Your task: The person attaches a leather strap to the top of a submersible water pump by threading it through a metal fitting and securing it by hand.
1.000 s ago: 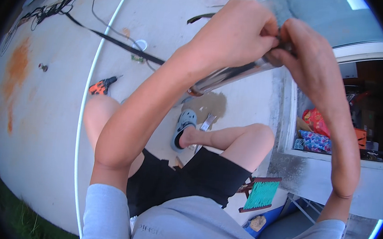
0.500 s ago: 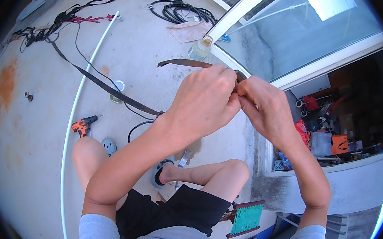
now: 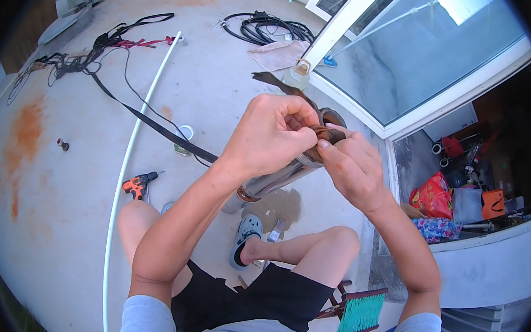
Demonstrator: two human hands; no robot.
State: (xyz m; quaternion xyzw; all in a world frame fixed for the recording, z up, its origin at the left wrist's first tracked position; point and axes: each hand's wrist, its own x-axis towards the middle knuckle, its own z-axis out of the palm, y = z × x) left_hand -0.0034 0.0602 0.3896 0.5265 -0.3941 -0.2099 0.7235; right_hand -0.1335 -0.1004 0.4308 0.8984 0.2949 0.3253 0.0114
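Metal cylinder [image 3: 280,178], shiny-sided: ahead of your knees, slanting in view from lower left to upper right, partly hidden by your hands. Whether it stands upright or tilted, cannot tell. Round brown-rimmed opening at its upper end, just beyond your fingers.

Brown strip [image 3: 284,86] at that same end; loose tail points away to the upper left, near part bunched between your hands. Your left hand [image 3: 271,135] has its grip pinched on the bunched part, fingers curled, thumb toward the other hand. Your right hand [image 3: 358,167] pinches the same part, thumb and forefinger together, just beside the left.

Concrete floor [image 3: 73,232]: orange-and-black drill [image 3: 137,183] near your left knee; white pole [image 3: 161,73] running past it on your left. Black strap [image 3: 156,125] crosses in front of a small cup [image 3: 184,133]. Dark wet patch [image 3: 287,203] by your grey clog [image 3: 247,234]. Stool [image 3: 360,314] with green cord seat, right of your right leg. Farther off: coiled black hose [image 3: 259,19], pale cloth [image 3: 274,55], jug [image 3: 296,76] by the glass door [image 3: 387,51].
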